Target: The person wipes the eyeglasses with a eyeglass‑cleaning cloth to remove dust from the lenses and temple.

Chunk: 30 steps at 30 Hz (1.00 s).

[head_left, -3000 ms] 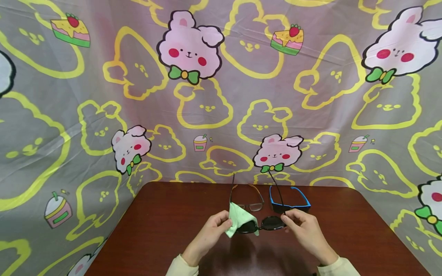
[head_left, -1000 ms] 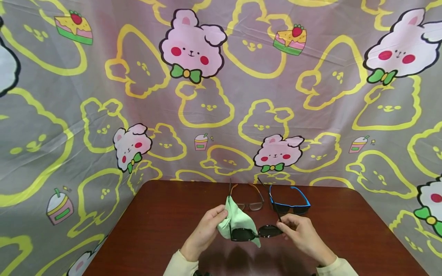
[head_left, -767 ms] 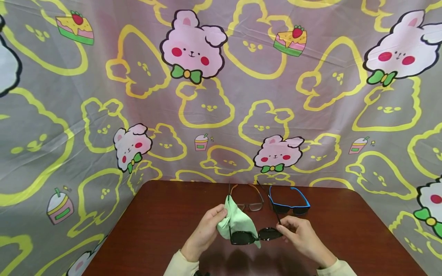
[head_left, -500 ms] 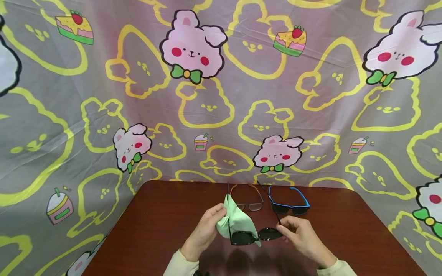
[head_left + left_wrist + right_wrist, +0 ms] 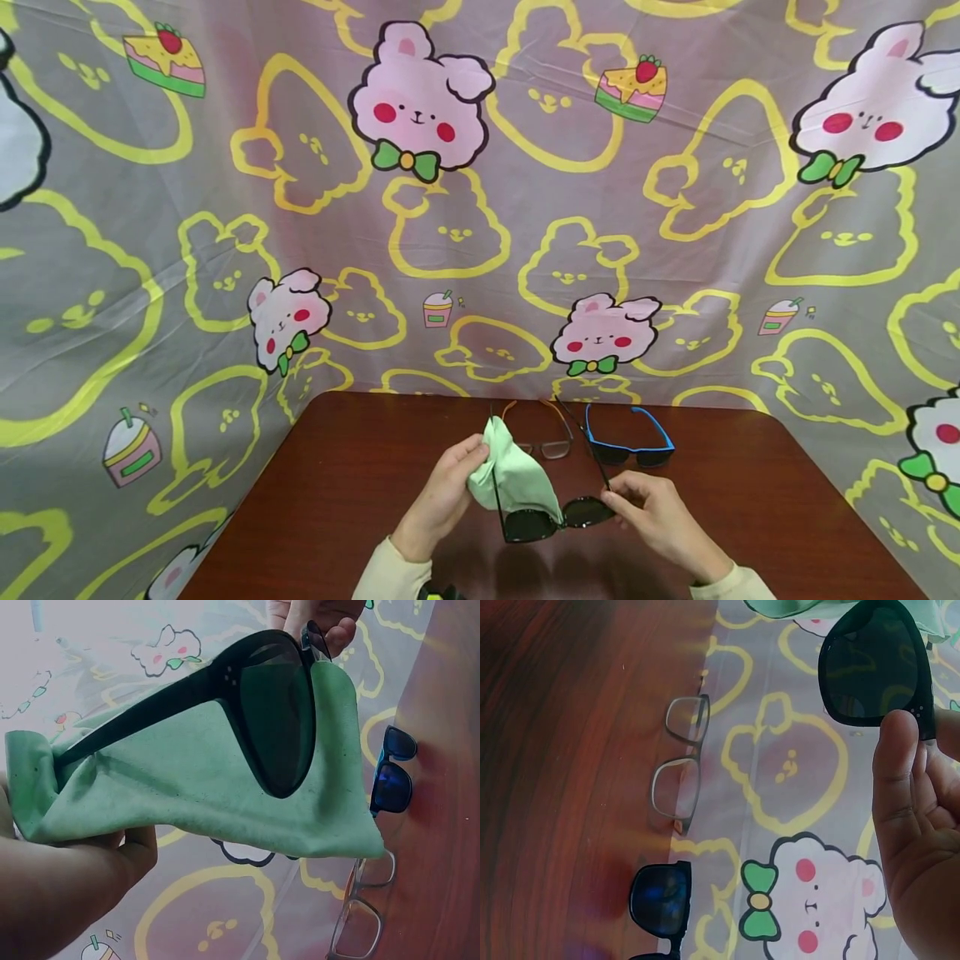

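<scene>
The black sunglasses [image 5: 529, 526] are held up above the table, both temples unfolded and pointing away from the person. A pale green cloth [image 5: 519, 479] wraps the temple on the left-hand side: a fold encloses part of it, and the tip pokes out above the cloth. The rest of the cloth hangs behind the lens on that side, its lower corner reaching the bridge.

The left hand [image 5: 442, 496] pinches the bunched cloth around that temple, its thumb uppermost. The right hand [image 5: 660, 517] grips the other temple close to its hinge, between thumb and curled fingers. Both forearms come in from the near edge, in cream sleeves [image 5: 390, 575].

Beyond, on the brown table [image 5: 360, 475], lie clear-lensed glasses [image 5: 556, 450], partly hidden by the cloth, and blue-framed sunglasses [image 5: 651, 457], temples open. A bunny-print curtain [image 5: 465, 200] stands behind.
</scene>
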Available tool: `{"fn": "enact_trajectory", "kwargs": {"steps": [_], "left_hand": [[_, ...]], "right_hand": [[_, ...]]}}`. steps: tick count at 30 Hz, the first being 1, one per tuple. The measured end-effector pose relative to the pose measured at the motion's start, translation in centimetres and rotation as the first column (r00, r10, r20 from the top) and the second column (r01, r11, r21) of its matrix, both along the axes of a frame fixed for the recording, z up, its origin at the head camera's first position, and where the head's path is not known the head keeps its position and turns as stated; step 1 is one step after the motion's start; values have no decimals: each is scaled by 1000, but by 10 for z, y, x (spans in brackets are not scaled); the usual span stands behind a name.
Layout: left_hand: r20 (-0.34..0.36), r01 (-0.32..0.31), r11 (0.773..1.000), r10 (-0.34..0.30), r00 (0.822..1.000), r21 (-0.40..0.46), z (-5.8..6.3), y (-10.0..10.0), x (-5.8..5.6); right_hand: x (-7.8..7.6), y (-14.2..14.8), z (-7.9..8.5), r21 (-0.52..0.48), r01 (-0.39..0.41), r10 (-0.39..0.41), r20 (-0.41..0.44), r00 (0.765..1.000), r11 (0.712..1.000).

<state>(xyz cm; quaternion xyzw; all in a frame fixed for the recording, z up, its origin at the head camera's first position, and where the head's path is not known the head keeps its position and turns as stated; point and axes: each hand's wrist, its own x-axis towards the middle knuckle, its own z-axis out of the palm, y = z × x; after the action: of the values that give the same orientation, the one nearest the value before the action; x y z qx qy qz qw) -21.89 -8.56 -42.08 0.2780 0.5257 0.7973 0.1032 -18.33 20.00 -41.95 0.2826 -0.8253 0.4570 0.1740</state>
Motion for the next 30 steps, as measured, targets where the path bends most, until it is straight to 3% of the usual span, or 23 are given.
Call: {"fn": "enact_trajectory", "kwargs": {"steps": [9,23,30], "left_hand": [[24,-15,1000,15,1000,9,4,2,-1],[61,-30,1000,30,998,5,8,2,0],[101,-14,998,8,995,59,10,4,-2]], "right_hand": [[2,1,3,6,-3,3,-11,1000,1000],[1,2,3,21,-27,29,-103,994,999],[-15,15,-24,41,-31,36,-116,993,999]]}}
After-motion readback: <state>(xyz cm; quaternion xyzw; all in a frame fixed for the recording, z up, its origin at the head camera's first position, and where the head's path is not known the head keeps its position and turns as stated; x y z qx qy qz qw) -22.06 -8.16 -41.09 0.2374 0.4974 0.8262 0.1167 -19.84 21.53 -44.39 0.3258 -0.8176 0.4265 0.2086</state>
